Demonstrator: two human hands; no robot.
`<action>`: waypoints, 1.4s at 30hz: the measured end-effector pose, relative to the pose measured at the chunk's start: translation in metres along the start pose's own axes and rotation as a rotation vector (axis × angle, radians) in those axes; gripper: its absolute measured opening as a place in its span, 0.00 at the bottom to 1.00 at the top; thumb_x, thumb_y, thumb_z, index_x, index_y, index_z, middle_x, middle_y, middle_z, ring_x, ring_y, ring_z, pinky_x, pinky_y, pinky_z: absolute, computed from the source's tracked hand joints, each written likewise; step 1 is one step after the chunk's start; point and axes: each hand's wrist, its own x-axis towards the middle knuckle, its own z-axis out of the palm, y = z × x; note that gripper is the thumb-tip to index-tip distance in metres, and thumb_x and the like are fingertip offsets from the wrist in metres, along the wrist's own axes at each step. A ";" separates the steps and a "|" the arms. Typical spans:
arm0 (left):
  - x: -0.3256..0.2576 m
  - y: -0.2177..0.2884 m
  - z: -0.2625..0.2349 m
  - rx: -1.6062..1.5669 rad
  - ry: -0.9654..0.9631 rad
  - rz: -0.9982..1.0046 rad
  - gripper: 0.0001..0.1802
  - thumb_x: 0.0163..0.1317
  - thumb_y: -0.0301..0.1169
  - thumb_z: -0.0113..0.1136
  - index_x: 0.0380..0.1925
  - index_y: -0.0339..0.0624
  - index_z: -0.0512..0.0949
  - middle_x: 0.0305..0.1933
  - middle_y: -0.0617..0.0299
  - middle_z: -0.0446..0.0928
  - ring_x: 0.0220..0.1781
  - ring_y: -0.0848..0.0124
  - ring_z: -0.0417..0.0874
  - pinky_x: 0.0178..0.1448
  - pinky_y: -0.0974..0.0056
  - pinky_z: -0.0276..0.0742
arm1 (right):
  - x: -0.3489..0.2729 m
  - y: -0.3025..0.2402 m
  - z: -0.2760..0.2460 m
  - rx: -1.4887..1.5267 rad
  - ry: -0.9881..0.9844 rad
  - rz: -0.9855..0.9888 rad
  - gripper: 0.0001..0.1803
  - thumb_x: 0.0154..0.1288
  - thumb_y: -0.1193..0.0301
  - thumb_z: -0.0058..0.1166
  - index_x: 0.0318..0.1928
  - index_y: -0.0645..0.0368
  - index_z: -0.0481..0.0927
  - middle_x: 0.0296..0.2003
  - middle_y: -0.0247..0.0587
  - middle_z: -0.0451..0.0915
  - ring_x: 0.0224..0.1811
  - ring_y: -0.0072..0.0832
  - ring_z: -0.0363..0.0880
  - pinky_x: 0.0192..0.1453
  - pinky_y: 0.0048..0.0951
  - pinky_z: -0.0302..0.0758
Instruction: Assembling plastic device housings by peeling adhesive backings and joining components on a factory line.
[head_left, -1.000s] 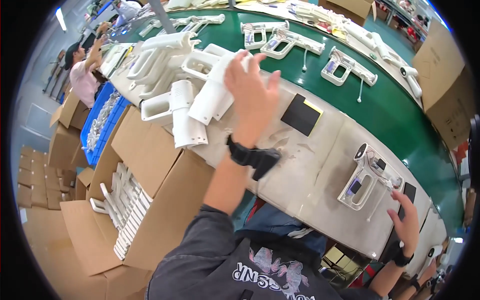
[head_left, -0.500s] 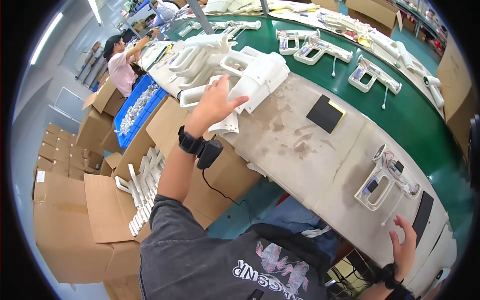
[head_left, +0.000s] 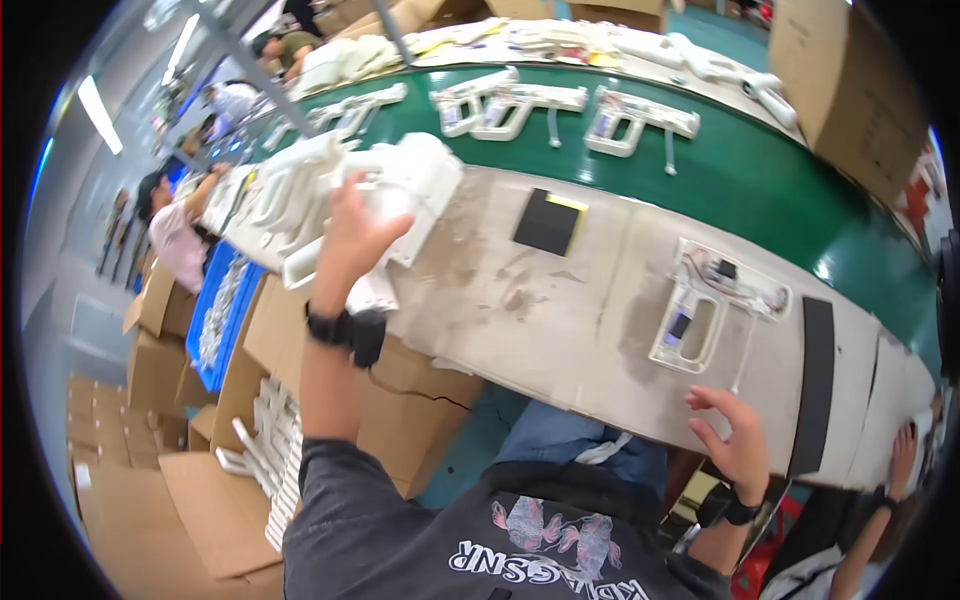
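Note:
My left hand (head_left: pixel 355 232) is raised over a pile of white plastic shells (head_left: pixel 428 180) at the left end of the table, thumb and fingers apart. It overlaps the shells in the picture, and whether it touches them I cannot tell. My right hand (head_left: pixel 732 440) hovers at the table's front edge, fingers curved apart and nothing in them. Just beyond it lies a white handheld device half-shell (head_left: pixel 712 305) with a looped handle. Wires, small black and purple parts and a thin dangling lead show on it.
A green conveyor belt (head_left: pixel 740 205) carries several similar half-shells. A black pad (head_left: pixel 549 222) and a long black strip (head_left: pixel 817 385) lie on the worktable. Cardboard boxes and a blue bin (head_left: pixel 218 330) of small parts stand left. Another person's hand (head_left: pixel 903 460) is at far right.
The whole view has turned to the right, shifting the table and belt leftward in it. Both my hands stay open, the left by the shells, the right near the device half-shell.

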 end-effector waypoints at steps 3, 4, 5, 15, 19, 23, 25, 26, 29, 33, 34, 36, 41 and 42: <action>-0.064 0.100 -0.004 -0.059 0.169 0.207 0.47 0.49 0.32 0.75 0.69 0.36 0.63 0.50 0.50 0.70 0.49 0.56 0.71 0.55 0.55 0.71 | 0.007 -0.003 0.020 0.345 0.020 -0.025 0.29 0.65 0.75 0.60 0.67 0.61 0.71 0.53 0.47 0.82 0.54 0.33 0.81 0.62 0.36 0.75; -0.085 0.132 0.011 -0.182 0.148 0.274 0.45 0.50 0.30 0.74 0.69 0.36 0.64 0.49 0.51 0.70 0.46 0.58 0.70 0.53 0.56 0.71 | 0.013 -0.006 0.032 0.519 0.065 -0.030 0.31 0.69 0.72 0.59 0.70 0.61 0.67 0.57 0.48 0.80 0.56 0.33 0.80 0.63 0.36 0.74; -0.105 0.157 0.029 -0.335 0.081 0.322 0.43 0.51 0.29 0.73 0.69 0.37 0.65 0.47 0.52 0.70 0.44 0.59 0.71 0.52 0.56 0.71 | 0.022 -0.011 0.045 0.624 0.095 -0.134 0.32 0.71 0.69 0.57 0.72 0.62 0.63 0.60 0.48 0.77 0.59 0.33 0.78 0.65 0.37 0.73; -0.210 0.255 0.113 -0.901 -0.145 0.633 0.29 0.57 0.16 0.65 0.60 0.39 0.75 0.48 0.52 0.74 0.44 0.58 0.79 0.47 0.59 0.79 | 0.021 -0.004 0.057 1.069 0.440 -0.080 0.25 0.75 0.75 0.52 0.69 0.61 0.64 0.55 0.36 0.77 0.56 0.24 0.75 0.61 0.31 0.73; -0.210 0.264 0.103 -1.024 -0.370 0.611 0.24 0.58 0.16 0.64 0.56 0.38 0.77 0.52 0.51 0.73 0.44 0.57 0.81 0.48 0.59 0.80 | 0.006 0.011 0.046 1.060 0.341 -0.082 0.25 0.74 0.76 0.51 0.68 0.63 0.65 0.55 0.39 0.78 0.57 0.26 0.75 0.62 0.33 0.72; -0.210 0.262 0.098 -1.007 -0.423 0.755 0.25 0.58 0.16 0.65 0.57 0.38 0.77 0.52 0.52 0.73 0.43 0.58 0.82 0.48 0.60 0.81 | 0.012 -0.007 0.045 0.978 0.495 -0.131 0.24 0.75 0.75 0.52 0.68 0.64 0.66 0.57 0.43 0.79 0.56 0.26 0.78 0.61 0.33 0.74; -0.212 0.262 0.098 -1.042 -0.456 0.778 0.20 0.55 0.16 0.69 0.49 0.38 0.81 0.49 0.54 0.74 0.43 0.62 0.81 0.47 0.64 0.80 | 0.010 -0.006 0.043 0.989 0.589 -0.262 0.24 0.74 0.74 0.53 0.67 0.64 0.66 0.57 0.44 0.79 0.55 0.26 0.79 0.59 0.31 0.76; -0.211 0.260 0.101 -1.041 -0.453 0.776 0.20 0.55 0.16 0.69 0.49 0.38 0.81 0.49 0.54 0.74 0.43 0.62 0.81 0.47 0.64 0.80 | 0.005 -0.001 0.036 1.002 0.368 -0.158 0.26 0.73 0.72 0.54 0.68 0.63 0.66 0.58 0.47 0.78 0.55 0.31 0.80 0.59 0.35 0.77; -0.209 0.245 0.115 -1.055 -0.318 0.949 0.21 0.53 0.16 0.67 0.49 0.36 0.81 0.46 0.51 0.76 0.42 0.60 0.82 0.47 0.61 0.82 | 0.009 -0.008 0.023 1.012 0.072 -0.072 0.28 0.72 0.70 0.56 0.69 0.62 0.66 0.60 0.50 0.76 0.56 0.38 0.81 0.60 0.42 0.77; -0.187 0.220 0.101 -1.033 -0.149 1.336 0.14 0.56 0.21 0.65 0.44 0.36 0.82 0.47 0.51 0.76 0.41 0.59 0.81 0.42 0.59 0.80 | 0.017 -0.009 -0.002 0.756 0.144 -0.050 0.27 0.71 0.67 0.58 0.67 0.63 0.69 0.60 0.47 0.77 0.56 0.35 0.81 0.60 0.40 0.77; -0.176 0.216 0.095 -0.992 -0.220 1.374 0.19 0.57 0.23 0.63 0.51 0.34 0.80 0.48 0.48 0.77 0.46 0.58 0.82 0.49 0.59 0.81 | 0.020 -0.009 -0.014 0.484 0.255 -0.027 0.27 0.72 0.65 0.59 0.66 0.63 0.70 0.59 0.44 0.78 0.55 0.32 0.80 0.60 0.38 0.77; -0.163 0.216 0.093 -0.957 -0.001 0.802 0.23 0.65 0.27 0.58 0.60 0.35 0.73 0.55 0.46 0.74 0.54 0.57 0.79 0.57 0.59 0.77 | 0.033 -0.006 -0.032 0.186 0.368 -0.230 0.29 0.70 0.65 0.60 0.67 0.63 0.70 0.57 0.44 0.78 0.55 0.33 0.80 0.60 0.36 0.76; -0.089 0.246 0.077 -1.264 -0.722 0.342 0.36 0.67 0.42 0.64 0.69 0.37 0.64 0.68 0.48 0.68 0.69 0.54 0.70 0.67 0.51 0.70 | 0.041 -0.021 -0.070 -0.779 0.287 -0.450 0.40 0.55 0.74 0.62 0.72 0.57 0.68 0.47 0.46 0.78 0.50 0.44 0.79 0.56 0.40 0.75; -0.087 0.249 0.075 -1.263 -0.714 0.342 0.36 0.67 0.42 0.64 0.69 0.37 0.64 0.68 0.48 0.68 0.69 0.54 0.70 0.67 0.51 0.70 | 0.043 -0.024 -0.070 -0.903 0.278 -0.457 0.41 0.54 0.76 0.61 0.72 0.56 0.67 0.45 0.44 0.77 0.48 0.42 0.79 0.54 0.40 0.75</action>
